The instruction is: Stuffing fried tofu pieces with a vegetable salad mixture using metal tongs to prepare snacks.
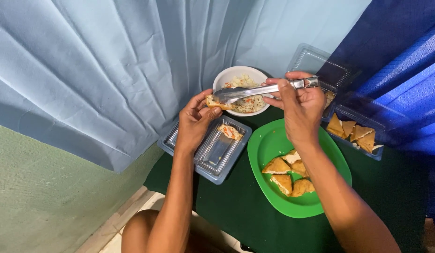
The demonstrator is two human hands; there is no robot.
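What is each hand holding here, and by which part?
The right hand grips metal tongs near their hinged end, tips over the piece. The left hand pinches a fried triangle piece by its end, beside the white bowl.

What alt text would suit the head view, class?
A left hand holds a fried pocket while the right hand stuffs it using tongs over a white bowl; a plastic tray and green plate sit below.
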